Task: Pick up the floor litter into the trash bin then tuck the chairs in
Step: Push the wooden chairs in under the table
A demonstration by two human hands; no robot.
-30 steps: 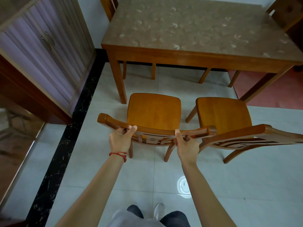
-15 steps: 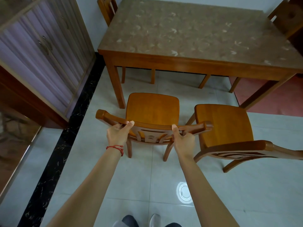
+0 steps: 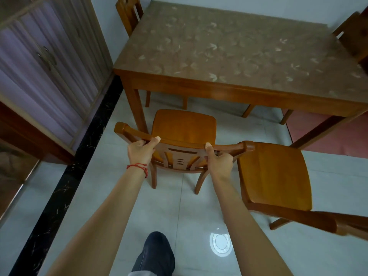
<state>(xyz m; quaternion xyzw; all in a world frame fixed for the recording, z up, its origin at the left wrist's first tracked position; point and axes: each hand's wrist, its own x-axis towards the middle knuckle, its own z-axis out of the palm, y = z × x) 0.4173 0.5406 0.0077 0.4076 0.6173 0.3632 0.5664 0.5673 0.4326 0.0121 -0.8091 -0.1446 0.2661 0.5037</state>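
A wooden chair [image 3: 184,127] stands in front of me, its seat facing the dining table [image 3: 239,56]. My left hand [image 3: 142,151] grips the left part of the chair's top rail. My right hand [image 3: 219,163] grips the right part of the same rail. The front of the seat lies close to the table's near edge, beside the table's front left leg [image 3: 137,110]. A second wooden chair [image 3: 274,176] stands to the right, pulled out from the table and turned at an angle. No litter or bin shows in view.
A cabinet with ribbed purple doors [image 3: 45,66] lines the left wall, behind a black floor strip [image 3: 65,186]. Two more chairs sit at the table's far left [image 3: 129,14] and far right [image 3: 352,34]. Pale tiles cover the floor; a red mat [image 3: 328,134] lies under the table's right side.
The chair in my hands has moved forward toward the table, and I have stepped after it. The second chair now sits further back to my right.
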